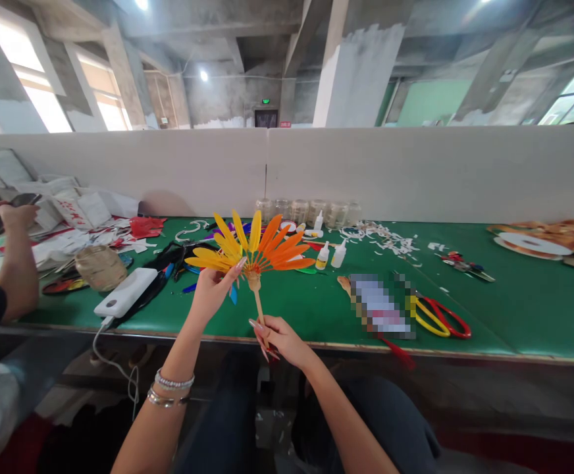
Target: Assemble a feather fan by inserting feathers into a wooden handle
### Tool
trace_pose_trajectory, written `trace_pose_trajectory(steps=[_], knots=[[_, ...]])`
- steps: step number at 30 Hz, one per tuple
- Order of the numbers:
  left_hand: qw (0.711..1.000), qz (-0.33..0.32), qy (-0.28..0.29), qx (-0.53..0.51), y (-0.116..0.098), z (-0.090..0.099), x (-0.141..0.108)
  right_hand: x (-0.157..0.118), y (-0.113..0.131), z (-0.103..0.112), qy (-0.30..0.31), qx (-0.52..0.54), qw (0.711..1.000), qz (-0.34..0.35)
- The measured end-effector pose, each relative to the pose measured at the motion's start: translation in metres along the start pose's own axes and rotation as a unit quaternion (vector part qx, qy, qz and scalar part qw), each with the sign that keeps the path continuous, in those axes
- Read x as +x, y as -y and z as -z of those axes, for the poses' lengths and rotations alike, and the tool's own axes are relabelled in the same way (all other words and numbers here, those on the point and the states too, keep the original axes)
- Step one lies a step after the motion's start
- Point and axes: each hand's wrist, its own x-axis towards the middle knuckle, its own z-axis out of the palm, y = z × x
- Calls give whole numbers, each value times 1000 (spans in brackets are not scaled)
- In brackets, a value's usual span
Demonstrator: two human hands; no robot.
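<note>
A feather fan (287,249) with yellow feathers on the left and orange ones on the right is held up over the front of the table. My right hand (284,339) is closed round its pale, slim handle (259,304) near the lower end. Higher up, my left hand (212,289) pinches the fan's left side, where the yellow feathers meet the base. Part of the lowest yellow feathers is hidden behind those fingers. Two small white glue bottles (322,255) stand on the green table just behind the orange feathers.
Red-and-yellow-handled scissors (447,319) and a pixelated flat object (380,306) lie at right. A white power bank (126,293) with a cable sits left, near dark feathers. Glass jars (299,210) line the partition. Another person's hand (18,214) holds a phone at far left.
</note>
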Motion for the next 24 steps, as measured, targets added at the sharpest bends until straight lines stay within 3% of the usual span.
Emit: trace_pose_trajectory(steps=[3,7,10,13,18,24], knots=[[1000,-7,-2,-15,1,7,4,1,-2,1,-1,2,1000,6],[998,23,4,-60,1,44,20,1,-5,3,0,1,1000,15],[991,77,80,-75,-10,76,37,1,-4,3,2,-9,1000,15],[990,77,117,31,-28,93,54,0,-2,3,6,-14,1000,10],[967,-12,150,205,-50,88,69,1,-1,2,9,-24,1000,-1],[956,-58,119,264,-50,74,76,0,-1,2,12,-25,1000,3]])
